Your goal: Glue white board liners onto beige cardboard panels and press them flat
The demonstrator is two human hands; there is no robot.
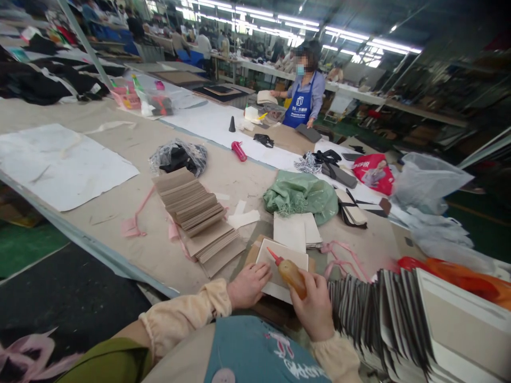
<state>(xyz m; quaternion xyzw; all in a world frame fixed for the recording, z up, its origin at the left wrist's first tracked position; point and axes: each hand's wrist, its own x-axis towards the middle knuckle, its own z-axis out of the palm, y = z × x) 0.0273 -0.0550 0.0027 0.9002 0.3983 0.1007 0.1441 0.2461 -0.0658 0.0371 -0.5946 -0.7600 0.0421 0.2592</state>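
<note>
My right hand [313,306] is closed around a yellowish glue bottle [293,276] with a red nozzle, which points up and left over a white board [285,258]. Fingers of my left hand [249,284] lie flat on the left edge of that board. Beneath the white board, brown card [252,254] shows at the edges. Just behind it rest more white cards [291,231]. To the left, a fanned stack of brown cardboard pieces [195,210] leans in a row. At my right stands a long row of white-faced, dark-edged panels [383,308].
A green plastic bag [301,194] sits behind the cards. Beyond lie a clear bag with black contents [179,157], a pink bottle [238,151] and a black cone [232,124]. A co-worker in a blue apron [299,106] stands across the table. Pink ribbons [345,258] lie nearby.
</note>
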